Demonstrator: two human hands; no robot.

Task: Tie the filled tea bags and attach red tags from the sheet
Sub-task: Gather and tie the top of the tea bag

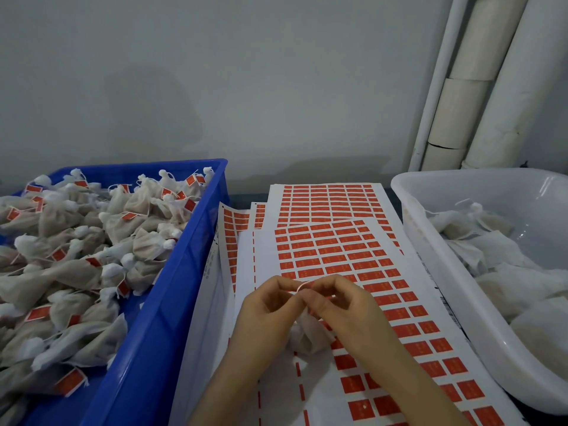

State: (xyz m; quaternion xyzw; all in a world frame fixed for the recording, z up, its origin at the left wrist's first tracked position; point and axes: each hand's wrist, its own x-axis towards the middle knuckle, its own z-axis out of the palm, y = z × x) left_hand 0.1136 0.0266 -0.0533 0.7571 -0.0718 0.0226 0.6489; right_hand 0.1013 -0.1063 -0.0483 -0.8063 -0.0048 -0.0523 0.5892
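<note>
a: why is the tea bag kept low, just above the top sheet?

b: so tags can be peeled close by. it is tucked under both hands, which are brought together, the left hand and right hand both pinching a red tag.

a: and its orientation?

b: its neck seems turned up toward the fingers; the long axis cannot be told. finished bags are kept in the blue crate, untied ones in the white tub.

No legible text on tags
</note>
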